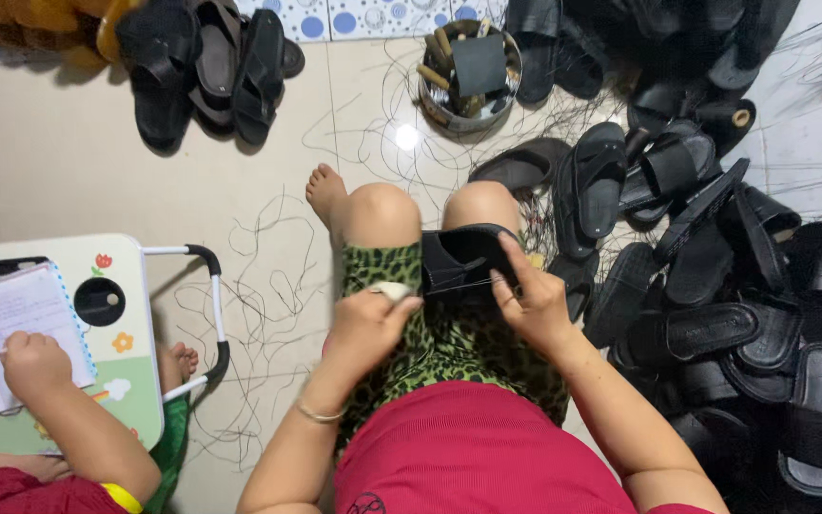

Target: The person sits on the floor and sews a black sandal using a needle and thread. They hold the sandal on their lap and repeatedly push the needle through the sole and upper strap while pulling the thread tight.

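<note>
A black slip-on sandal (457, 259) rests across my lap on green leopard-print shorts, just below my knees. My right hand (533, 303) grips the sandal's right edge, fingers pinching at its strap. My left hand (369, 322) is closed at the sandal's left edge around a small pale object (390, 290). A thin dark thread runs across the sandal between the two hands.
A large heap of black sandals (725, 286) fills the floor on the right. More sandals (206, 67) lie at the top left. A metal bowl (468, 71) holding tools stands ahead. Loose black threads litter the tiles. At the left another person's hand (35, 366) writes on a small folding desk (126, 286).
</note>
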